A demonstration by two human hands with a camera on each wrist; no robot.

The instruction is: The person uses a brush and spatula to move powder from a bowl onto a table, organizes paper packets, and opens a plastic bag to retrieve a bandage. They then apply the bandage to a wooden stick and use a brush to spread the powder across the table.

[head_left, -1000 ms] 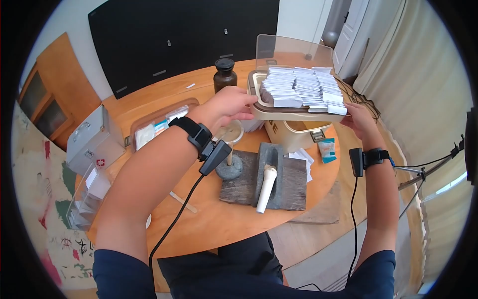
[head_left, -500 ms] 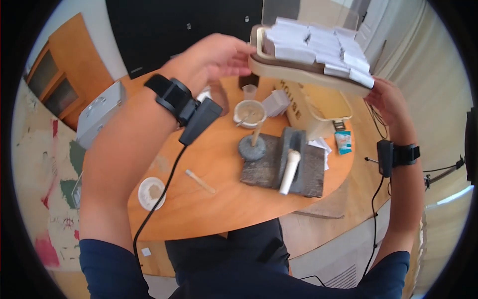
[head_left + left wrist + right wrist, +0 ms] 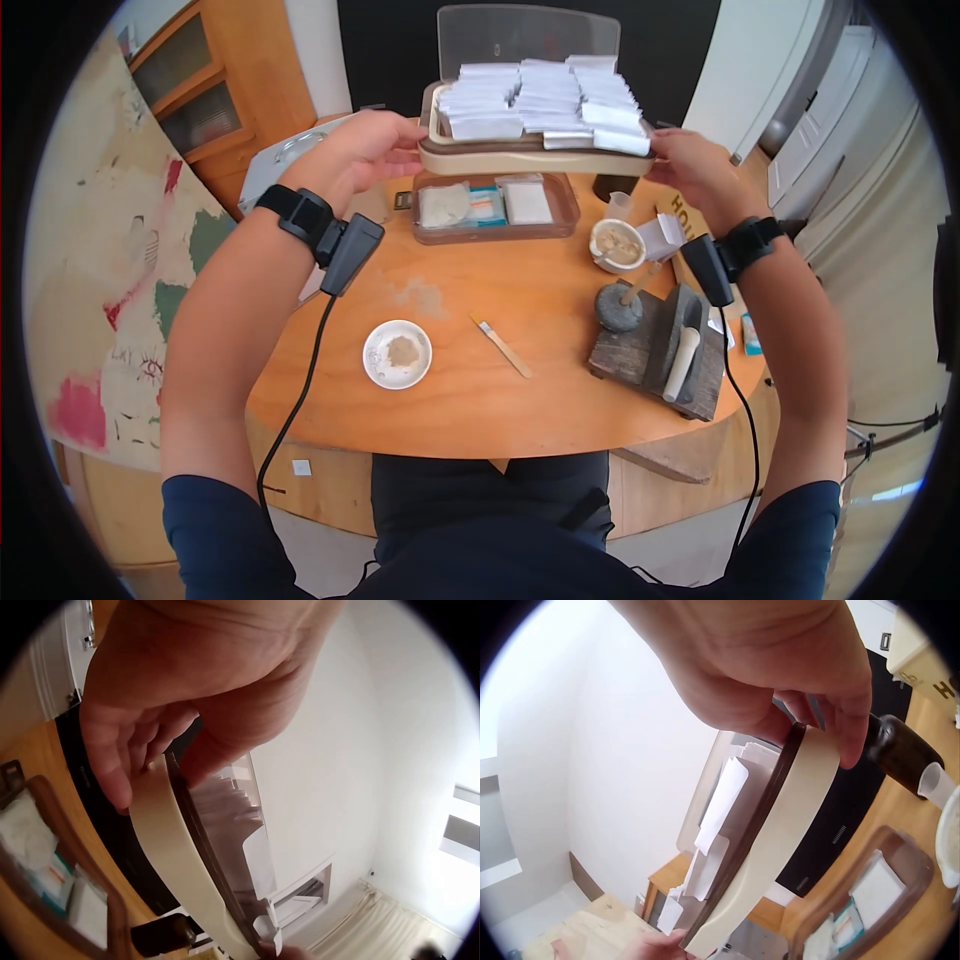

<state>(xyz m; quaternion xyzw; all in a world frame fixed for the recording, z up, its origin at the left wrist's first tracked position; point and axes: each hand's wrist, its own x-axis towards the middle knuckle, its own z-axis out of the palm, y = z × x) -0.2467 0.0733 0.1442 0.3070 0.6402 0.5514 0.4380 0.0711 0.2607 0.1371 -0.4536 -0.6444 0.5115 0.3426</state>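
Both hands carry a cream-and-brown tray (image 3: 535, 162) at its two ends, up in the air over the far side of the table. Folded white paper packets (image 3: 545, 105) fill it in tight rows, and its clear hinged lid (image 3: 530, 30) stands up behind them. My left hand (image 3: 375, 150) grips the left end, thumb on the brown rim and fingers against the cream side in the left wrist view. At the opposite end, my right hand (image 3: 780, 660) pinches the rim the same way. Below the carried tray lies a translucent brown tray (image 3: 490, 236) with several white and blue packs.
On the right are a wooden board (image 3: 630, 360), a stone trough with a white pestle (image 3: 683, 365), a bowl of pale paste (image 3: 618, 245), a dark bottle (image 3: 904, 754) and a cream box (image 3: 690, 215). Nearer lie a powder bowl (image 3: 380, 375) and a brush (image 3: 505, 350).
The filled tray has risen off the cream box and swung left, now over the translucent brown tray. Both hands have kept their grip, and the head view has turned left.
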